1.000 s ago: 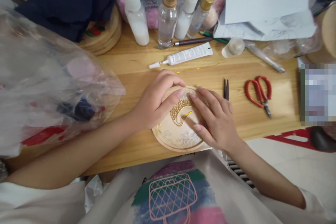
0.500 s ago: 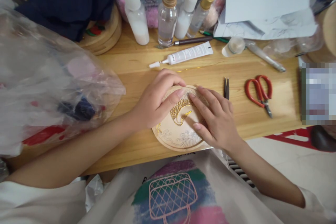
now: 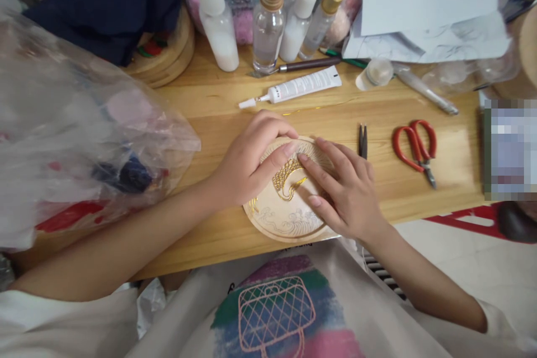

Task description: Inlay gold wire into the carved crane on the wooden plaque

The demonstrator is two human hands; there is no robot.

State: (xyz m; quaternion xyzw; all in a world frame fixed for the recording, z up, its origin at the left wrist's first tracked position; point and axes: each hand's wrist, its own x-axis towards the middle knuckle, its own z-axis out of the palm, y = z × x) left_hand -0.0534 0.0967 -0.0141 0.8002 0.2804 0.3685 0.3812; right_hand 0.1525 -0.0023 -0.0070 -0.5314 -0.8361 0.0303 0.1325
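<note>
A round pale wooden plaque [image 3: 274, 211] lies at the table's front edge, with wave lines drawn on it. Raised gold wire [image 3: 286, 178] forms scales and a curved shape on its surface. My left hand [image 3: 254, 159] grips the plaque's left and far rim, thumb resting on top near the wirework. On the right side, my right hand [image 3: 346, 187] rests with fingers spread, its index fingertip touching the upper end of the wire scales. Part of the plaque's right side is hidden beneath that hand.
Beyond the plaque lie a glue tube [image 3: 304, 86] and a thin gold wire [image 3: 302, 111]. Tweezers [image 3: 363, 141] and red-handled pliers [image 3: 415, 145] are at right. Several bottles [image 3: 268, 33] stand behind; a plastic bag [image 3: 84, 123] covers the left, papers [image 3: 423, 5] the back right.
My right index fingertip has shifted slightly left and down across the plaque, towards the wire scales. My left hand and the plaque stay in place.
</note>
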